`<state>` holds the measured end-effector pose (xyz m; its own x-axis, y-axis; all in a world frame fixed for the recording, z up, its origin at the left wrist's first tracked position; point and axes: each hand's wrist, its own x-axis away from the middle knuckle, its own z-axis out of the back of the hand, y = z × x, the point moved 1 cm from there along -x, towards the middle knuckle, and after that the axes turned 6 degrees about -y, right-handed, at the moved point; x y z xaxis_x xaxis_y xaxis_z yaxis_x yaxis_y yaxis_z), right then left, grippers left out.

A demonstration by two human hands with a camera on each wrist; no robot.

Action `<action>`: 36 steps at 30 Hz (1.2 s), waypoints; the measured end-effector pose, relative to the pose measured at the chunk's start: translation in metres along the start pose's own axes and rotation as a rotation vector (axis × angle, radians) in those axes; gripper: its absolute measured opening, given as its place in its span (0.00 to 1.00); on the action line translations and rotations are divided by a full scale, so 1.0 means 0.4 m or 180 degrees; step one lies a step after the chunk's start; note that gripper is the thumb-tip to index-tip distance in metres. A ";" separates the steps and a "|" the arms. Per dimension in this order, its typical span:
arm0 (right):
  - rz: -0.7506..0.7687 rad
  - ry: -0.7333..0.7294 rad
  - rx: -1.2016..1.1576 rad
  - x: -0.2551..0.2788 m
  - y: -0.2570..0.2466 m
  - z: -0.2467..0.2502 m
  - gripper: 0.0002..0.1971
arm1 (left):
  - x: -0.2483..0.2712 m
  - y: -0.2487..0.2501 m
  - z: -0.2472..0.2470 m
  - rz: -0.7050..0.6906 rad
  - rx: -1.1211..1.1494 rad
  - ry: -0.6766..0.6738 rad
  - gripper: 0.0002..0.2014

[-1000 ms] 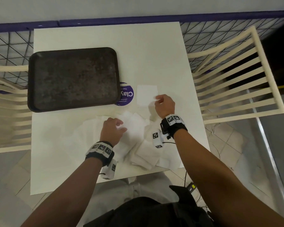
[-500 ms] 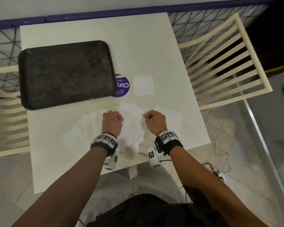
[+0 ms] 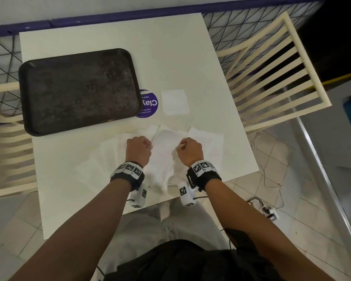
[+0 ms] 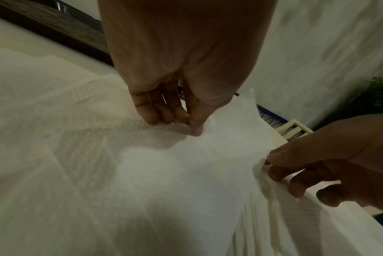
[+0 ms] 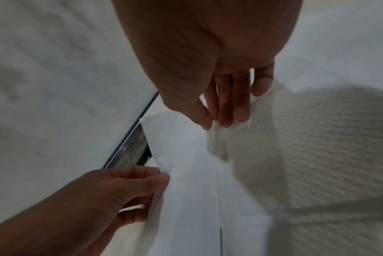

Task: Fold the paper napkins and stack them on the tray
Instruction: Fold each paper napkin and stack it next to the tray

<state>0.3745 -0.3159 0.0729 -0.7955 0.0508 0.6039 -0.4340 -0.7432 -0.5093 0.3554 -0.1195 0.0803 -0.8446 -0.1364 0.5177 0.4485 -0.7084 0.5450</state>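
Both hands, left hand (image 3: pixel 139 150) and right hand (image 3: pixel 189 150), pinch a thin white paper napkin (image 3: pixel 164 145) near the dark rectangular tray (image 3: pixel 79 92), fold comes next.

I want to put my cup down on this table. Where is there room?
Bare white table lies beyond the dark rectangular tray, and right of the small folded white napkin. The tray itself holds nothing. The near middle is crowded: loose white paper napkins spread under the left hand and right hand.

A round purple sticker (image 3: pixel 148 104) on the table (image 3: pixel 170 57) reads "Clay", upside down; its smaller print is illegible.
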 end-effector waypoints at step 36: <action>0.1747 0.0227 -0.0600 0.001 -0.158 0.092 0.07 | 0.016 0.043 0.111 -0.0637 0.1555 0.0896 0.03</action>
<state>0.4171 -0.2933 0.1278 -0.9488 -0.2586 0.1814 -0.0129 -0.5421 -0.8402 0.3709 -0.1018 0.1224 -0.9417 -0.2586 0.2153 0.2987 -0.3479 0.8887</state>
